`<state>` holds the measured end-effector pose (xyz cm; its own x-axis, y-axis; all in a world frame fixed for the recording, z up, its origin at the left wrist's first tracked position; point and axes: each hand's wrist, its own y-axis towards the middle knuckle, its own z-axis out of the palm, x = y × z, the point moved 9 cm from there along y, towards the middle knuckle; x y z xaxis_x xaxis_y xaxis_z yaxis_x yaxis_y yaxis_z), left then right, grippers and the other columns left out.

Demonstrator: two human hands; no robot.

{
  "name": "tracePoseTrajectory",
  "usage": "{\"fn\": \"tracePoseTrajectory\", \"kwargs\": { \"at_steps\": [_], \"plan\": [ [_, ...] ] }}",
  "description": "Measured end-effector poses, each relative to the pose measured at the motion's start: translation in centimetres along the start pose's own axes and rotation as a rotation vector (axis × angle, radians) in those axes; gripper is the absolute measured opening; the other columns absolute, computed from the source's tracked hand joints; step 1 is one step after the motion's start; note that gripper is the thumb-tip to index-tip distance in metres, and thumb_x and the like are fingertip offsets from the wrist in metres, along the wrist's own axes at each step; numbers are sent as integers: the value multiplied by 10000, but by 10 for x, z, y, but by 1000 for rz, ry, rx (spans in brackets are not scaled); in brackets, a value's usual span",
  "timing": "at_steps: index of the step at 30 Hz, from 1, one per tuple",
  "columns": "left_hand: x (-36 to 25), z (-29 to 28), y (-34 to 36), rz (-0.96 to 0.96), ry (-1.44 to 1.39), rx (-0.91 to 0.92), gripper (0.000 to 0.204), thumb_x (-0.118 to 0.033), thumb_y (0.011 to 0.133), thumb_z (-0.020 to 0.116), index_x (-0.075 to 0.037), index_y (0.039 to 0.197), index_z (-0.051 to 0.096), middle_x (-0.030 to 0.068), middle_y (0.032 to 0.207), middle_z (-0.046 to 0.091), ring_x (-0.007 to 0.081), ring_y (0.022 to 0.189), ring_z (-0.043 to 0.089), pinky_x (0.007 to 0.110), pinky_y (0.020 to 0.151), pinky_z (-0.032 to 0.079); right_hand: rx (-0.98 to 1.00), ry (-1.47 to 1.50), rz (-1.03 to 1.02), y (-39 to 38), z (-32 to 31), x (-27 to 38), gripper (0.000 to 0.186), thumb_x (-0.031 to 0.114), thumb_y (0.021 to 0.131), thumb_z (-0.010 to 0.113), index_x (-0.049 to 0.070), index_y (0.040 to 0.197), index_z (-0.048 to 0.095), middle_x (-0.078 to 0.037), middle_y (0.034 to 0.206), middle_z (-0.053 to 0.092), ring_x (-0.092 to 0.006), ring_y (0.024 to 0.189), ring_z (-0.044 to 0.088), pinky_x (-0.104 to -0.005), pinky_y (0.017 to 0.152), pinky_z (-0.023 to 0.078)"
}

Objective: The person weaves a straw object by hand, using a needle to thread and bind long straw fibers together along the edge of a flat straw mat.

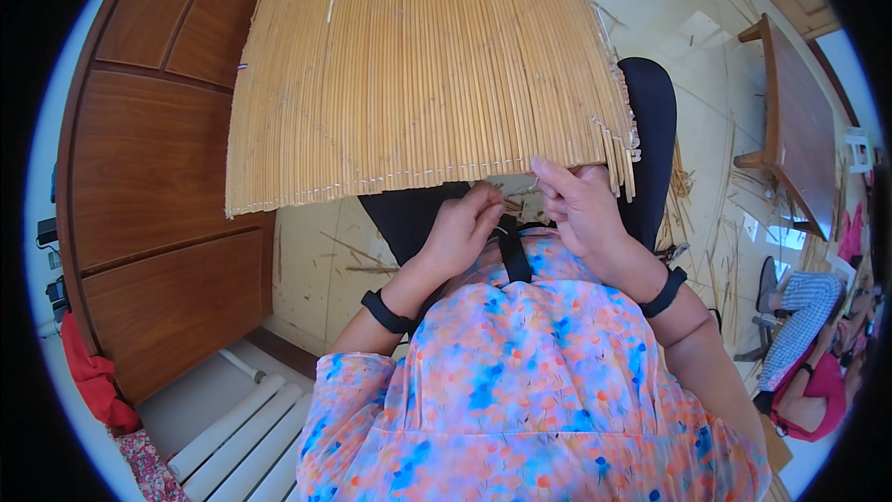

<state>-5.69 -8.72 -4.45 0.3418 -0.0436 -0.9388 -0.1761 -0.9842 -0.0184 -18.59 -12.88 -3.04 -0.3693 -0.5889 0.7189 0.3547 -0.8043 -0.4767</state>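
Observation:
A wide mat of straw-coloured stalks (pixel 418 84), sewn side by side, lies over my lap and stretches away from me. Pale stitching runs along its near edge, and a few stalks stick out unevenly at the near right corner. My right hand (pixel 583 209) grips this near edge close to that corner, its thumb and fingertips at the stalk ends. To its left, just below the edge, my left hand (pixel 467 226) is closed in a pinch. A thin pale thread (pixel 520 193) seems to run between the two hands; its ends are hard to make out.
A brown wooden cabinet (pixel 167 153) stands close on the left, with a white slatted radiator (pixel 243 442) below it. Loose stalks (pixel 683 181) litter the tiled floor. At the right are a low wooden table (pixel 801 121) and a seated person in checked trousers (pixel 806 311).

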Motion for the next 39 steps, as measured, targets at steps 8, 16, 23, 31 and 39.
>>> {"fn": "tracePoseTrajectory", "kwargs": {
  "at_steps": [8,16,23,31,39],
  "plan": [
    [14,3,13,2,44,1,74,-75,904,576,-4,924,566,100,700,549,229,605,537,322,578,455,-66,19,-71,-7,11,13,120,113,895,647,45,883,549,40,652,455,-23,484,317,-187,417,222],
    [21,-3,3,-103,-286,63,88,-55,920,562,0,857,535,26,659,517,97,579,489,260,545,429,-7,-35,-82,-6,11,20,126,121,896,645,44,885,545,36,653,453,-29,484,321,-198,415,218],
    [-24,-25,-18,204,-170,224,49,-52,855,638,-12,883,645,68,699,640,148,574,607,260,524,445,4,-56,34,-4,-7,8,132,139,877,677,66,832,577,56,625,454,-28,473,340,-203,406,241],
    [-39,-48,-32,248,-200,61,48,-31,848,624,2,882,632,48,628,613,98,515,578,231,482,424,103,-1568,-998,-71,42,37,148,131,714,737,88,852,703,-38,672,585,-185,627,576,-255,542,433],
    [-48,-46,-32,272,-216,41,48,-10,873,578,9,900,612,37,572,584,89,509,566,224,475,412,-342,-1983,-1297,-68,70,72,310,139,753,593,95,1052,665,-36,1033,632,-274,1049,556,-454,952,351]
  ]
}}
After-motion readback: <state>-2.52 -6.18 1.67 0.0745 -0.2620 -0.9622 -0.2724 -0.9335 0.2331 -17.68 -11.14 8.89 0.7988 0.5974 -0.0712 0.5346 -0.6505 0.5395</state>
